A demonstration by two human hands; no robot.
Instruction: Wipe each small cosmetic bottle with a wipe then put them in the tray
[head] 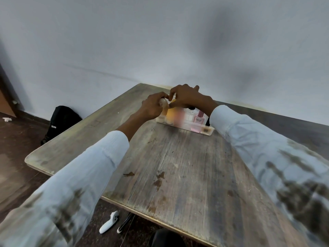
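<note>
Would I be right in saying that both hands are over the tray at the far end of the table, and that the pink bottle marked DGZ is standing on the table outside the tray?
Not quite. The head view shows the pink bottle standing inside the tray, near its right end, not outside it. The rest holds: the left hand and right hand are both over the tray at the far end of the table.

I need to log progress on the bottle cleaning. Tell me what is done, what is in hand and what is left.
Looks done: several bottles stand in the clear tray, among them a pink bottle. In hand: the left hand holds a beige bottle over the tray's left end, and the right hand pinches something yellow beside it, too blurred to name. Left: setting that bottle down. No other loose bottles show on the table.
</note>
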